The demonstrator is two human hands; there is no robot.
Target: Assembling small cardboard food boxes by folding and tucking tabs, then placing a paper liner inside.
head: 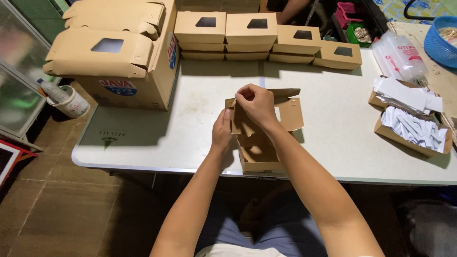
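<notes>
Two hands (222, 131) (257, 104); one half-folded box (266, 138); one shipping carton (138, 81); one basket (440, 40).

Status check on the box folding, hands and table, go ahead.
Left hand and right hand both gripping the half-folded cardboard box, lid flap up. Finished boxes stacked behind. Nothing blocking the table.

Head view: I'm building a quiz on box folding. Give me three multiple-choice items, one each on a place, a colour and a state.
1. Where are the finished windowed boxes stacked?
A. far table edge
B. floor
C. lap

2. What colour is the basket at top right?
A. red
B. blue
C. green

3. How is the box being handled?
A. sealed
B. crushed flat
C. open, partly folded

Answers: 1 A, they line the far edge of the table. 2 B, its rim is blue. 3 C, the left hand and right hand grip its raised flap.
</notes>
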